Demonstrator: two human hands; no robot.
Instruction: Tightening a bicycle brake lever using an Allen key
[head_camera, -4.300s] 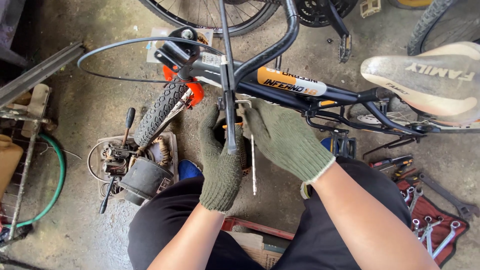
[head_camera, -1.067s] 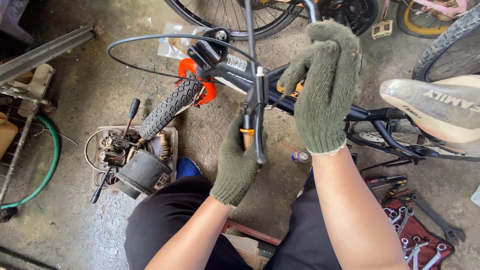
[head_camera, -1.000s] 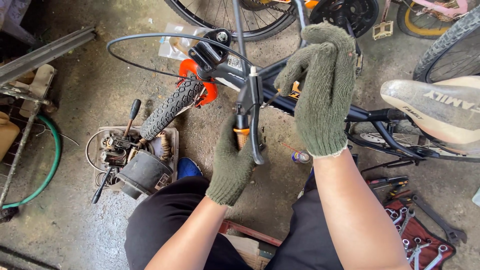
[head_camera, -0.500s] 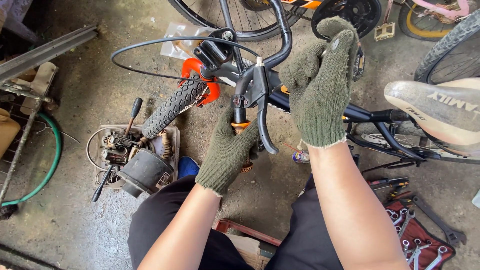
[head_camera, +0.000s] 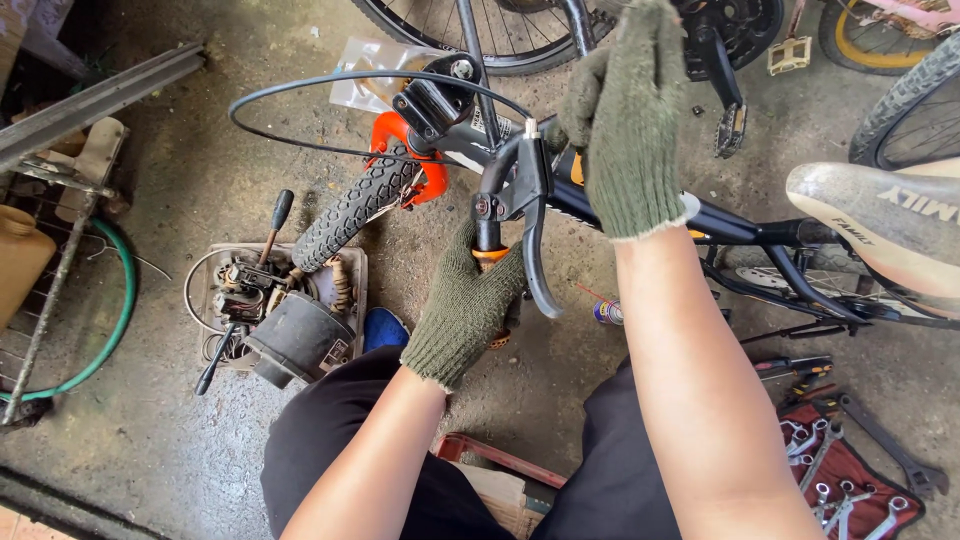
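Observation:
A black bicycle (head_camera: 720, 215) stands in front of me, its knobby front tyre (head_camera: 355, 205) under an orange fender (head_camera: 410, 150). My left hand (head_camera: 465, 310), in a green knit glove, grips the orange-tipped end of the handlebar (head_camera: 487, 240) just below the black brake lever (head_camera: 530, 235), which hangs down. My right hand (head_camera: 630, 120), also gloved, is raised higher, with its fingers curled around the bar close to the stem (head_camera: 440, 100). A black brake cable (head_camera: 330, 82) loops out to the left. The worn saddle (head_camera: 880, 230) is at the right.
A tray of motor parts with a screwdriver (head_camera: 280, 310) lies on the concrete floor at the left. A green hose (head_camera: 110, 320) and a metal rack are further left. A red tool roll with wrenches (head_camera: 850, 470) lies at the lower right, a small can (head_camera: 607, 312) under the frame. Other bicycle wheels (head_camera: 520, 35) stand behind.
The handlebar has swung round, so the brake lever now sits lower and further right. Both hands stayed on the bar and turned with it.

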